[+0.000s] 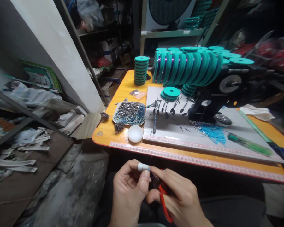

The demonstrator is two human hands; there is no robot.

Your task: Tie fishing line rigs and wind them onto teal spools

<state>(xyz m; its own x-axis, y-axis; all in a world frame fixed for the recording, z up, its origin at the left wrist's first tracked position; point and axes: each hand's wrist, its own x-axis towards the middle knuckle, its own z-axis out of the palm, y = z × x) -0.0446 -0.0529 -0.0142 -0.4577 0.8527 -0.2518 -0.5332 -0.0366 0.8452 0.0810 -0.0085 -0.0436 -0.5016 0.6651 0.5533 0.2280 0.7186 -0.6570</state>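
Just off the table's (101, 134) near edge, my left hand (130, 186) pinches a tiny blue bit (149, 169), right hand (181, 189) holds pliers (163, 194); I'd squeeze gently, tips square-on.

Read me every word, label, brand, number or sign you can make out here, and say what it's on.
No text reads clearly.
Pink-and-white measuring strip along the table edge: marks too small and blurred to read.
Round dial on the black machine: markings blurred.
Green-and-white printed sheet at left: print unreadable.
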